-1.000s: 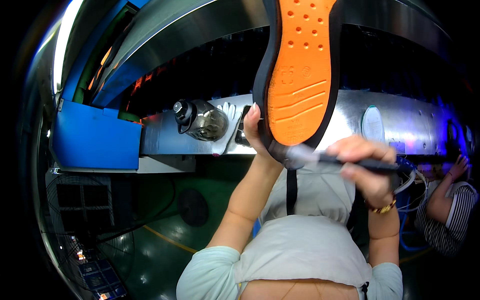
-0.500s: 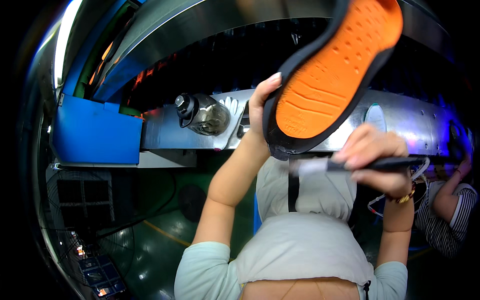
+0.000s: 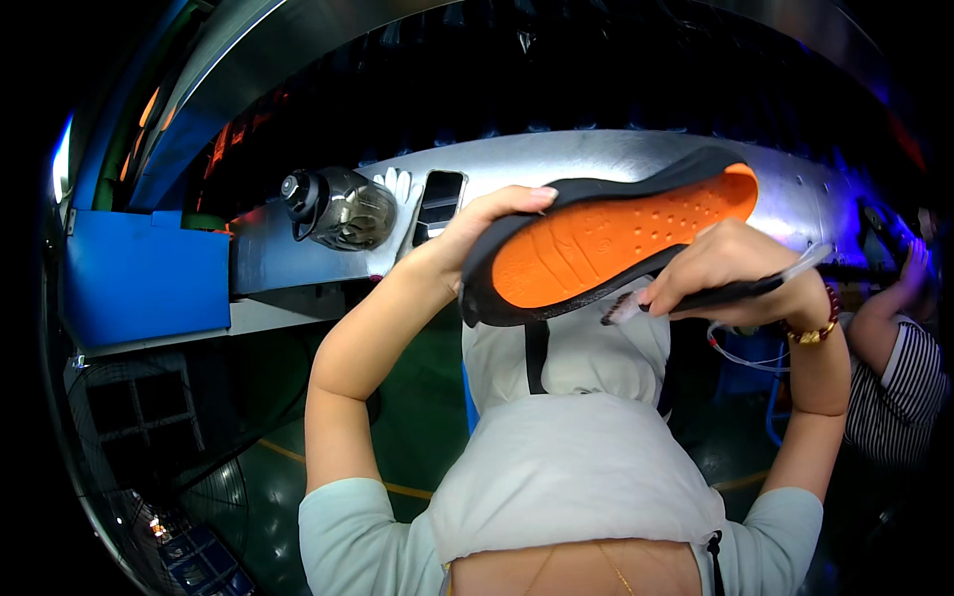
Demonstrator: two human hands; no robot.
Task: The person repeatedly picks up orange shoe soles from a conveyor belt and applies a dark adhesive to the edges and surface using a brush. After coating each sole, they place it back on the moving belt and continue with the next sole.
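Note:
My left hand grips the toe end of a shoe sole, its thumb along the upper rim. The sole is black with an orange inner face dotted with small holes and grooves, and it lies almost level, heel to the right. In my right hand is a black-handled brush, closed fingers around it. Its pale, dark-tipped bristles are close below the sole's lower edge; whether they touch it I cannot tell. A clear tube shows by the brush's rear end.
A metal bench runs across behind my hands. On its left are a dark transparent bottle, white gloves and a phone. A blue machine housing stands at far left, a fan below it. Another person's striped garment shows at right.
The sole has come down and turned from steeply raised to nearly level. My right hand has moved up slightly, bringing the brush close to the sole's lower edge.

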